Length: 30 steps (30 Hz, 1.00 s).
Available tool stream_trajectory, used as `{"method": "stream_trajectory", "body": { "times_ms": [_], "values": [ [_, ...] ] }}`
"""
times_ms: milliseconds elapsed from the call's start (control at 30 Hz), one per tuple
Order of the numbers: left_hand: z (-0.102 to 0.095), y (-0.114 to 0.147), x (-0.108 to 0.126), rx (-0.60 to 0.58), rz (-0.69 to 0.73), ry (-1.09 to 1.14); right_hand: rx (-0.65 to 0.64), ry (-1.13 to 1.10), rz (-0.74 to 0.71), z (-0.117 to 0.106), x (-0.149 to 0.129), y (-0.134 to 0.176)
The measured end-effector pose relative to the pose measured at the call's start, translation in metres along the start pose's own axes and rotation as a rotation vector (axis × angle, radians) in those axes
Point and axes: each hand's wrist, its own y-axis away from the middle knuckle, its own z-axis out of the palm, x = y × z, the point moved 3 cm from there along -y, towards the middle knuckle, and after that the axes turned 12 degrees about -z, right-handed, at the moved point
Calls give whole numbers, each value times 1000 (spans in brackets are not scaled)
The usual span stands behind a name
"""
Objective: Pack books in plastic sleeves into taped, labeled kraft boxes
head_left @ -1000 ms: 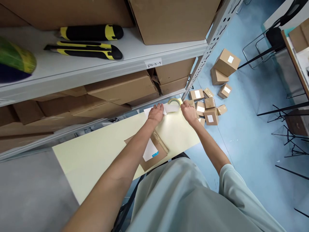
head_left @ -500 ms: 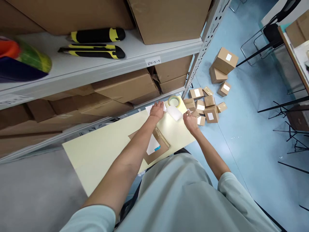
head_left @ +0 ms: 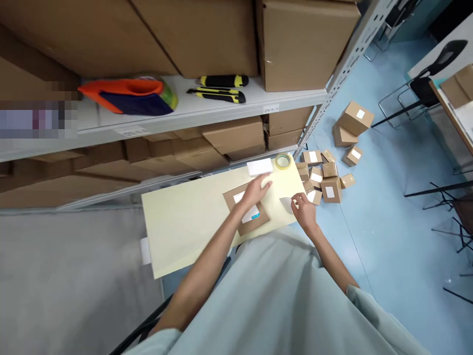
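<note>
My right hand [head_left: 304, 211] pinches a small white label [head_left: 286, 203] by its edge, near the right end of the cream board [head_left: 177, 222]. Over the brown cardboard parcel [head_left: 254, 225] hovers my left hand [head_left: 255, 190], open, with thumb and fingers apart and nothing in it. Part of a white sheet with a blue mark [head_left: 254, 216] shows on the parcel; my left hand and forearm cover the rest. A stack of white labels [head_left: 259, 166] lies just beyond my left fingertips. To its right is a roll of tape [head_left: 283, 161].
A grey shelf [head_left: 221, 111] with large cartons runs along the far side. It holds two utility knives [head_left: 218, 93] and an orange and blue object [head_left: 129, 95]. Several small boxes [head_left: 330, 190] lie on the blue floor right of the board; a chair [head_left: 424, 86] stands farther right.
The label in my right hand has come away from the white stack and moved nearer my body. My left hand has left the stack and moved back over the parcel. The view has shifted.
</note>
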Motion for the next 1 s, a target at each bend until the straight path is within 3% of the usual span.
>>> {"method": "stream_trajectory", "body": {
  "times_ms": [100,167,233,333,433,567,800,900,1000],
  "values": [
    [0,86,-3,-3,-14,79,48,-95,-104,-4,-31,6],
    [3,136,-8,-35,-63,281,55,-158,-160,-8,-53,3],
    [8,173,-14,-23,-129,406,36,-232,-201,-12,-74,-4],
    [10,205,-23,72,-241,508,-37,-377,-224,-19,-98,-20],
    [6,219,-28,116,-331,710,-122,-507,-206,-24,-106,-36],
    [-12,228,-28,167,-445,952,-196,-660,-145,-25,-93,-47],
    [-51,216,-11,433,-396,896,-355,-1023,-106,-17,-76,-21],
    [-58,205,-4,465,-378,868,-353,-1076,-84,-15,-77,-4],
    [-62,198,3,442,-367,850,-258,-1069,-58,-16,-79,5]
  ]
}}
